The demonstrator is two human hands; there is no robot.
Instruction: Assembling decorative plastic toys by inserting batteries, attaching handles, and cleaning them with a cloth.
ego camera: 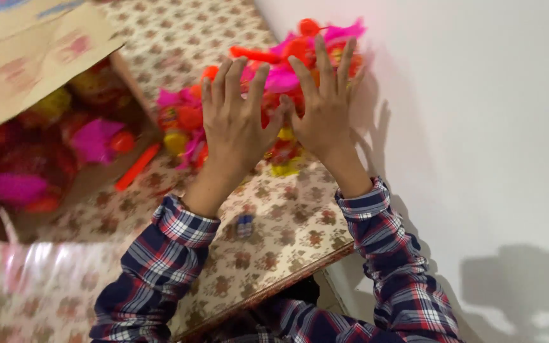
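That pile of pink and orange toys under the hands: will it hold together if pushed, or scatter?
Likely scatters: the toy pile looks like many loose pieces, not one body. The pink feathery bits suggest it is light for its bulk. Both the left hand and right hand spread flat over it, fingers splayed, and the patterned tabletop looks smooth, so pieces probably slide.

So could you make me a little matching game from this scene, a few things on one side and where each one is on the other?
Things:
1. cardboard box
2. pile of toys
3. small blue object
4. orange stick

Places:
A. under both spread hands, by the white wall
B. on the patterned cloth between the two plaid sleeves
C. far left, flap open, bright toys inside
D. lying beside the box's near corner

Pairs: 1-C, 2-A, 3-B, 4-D
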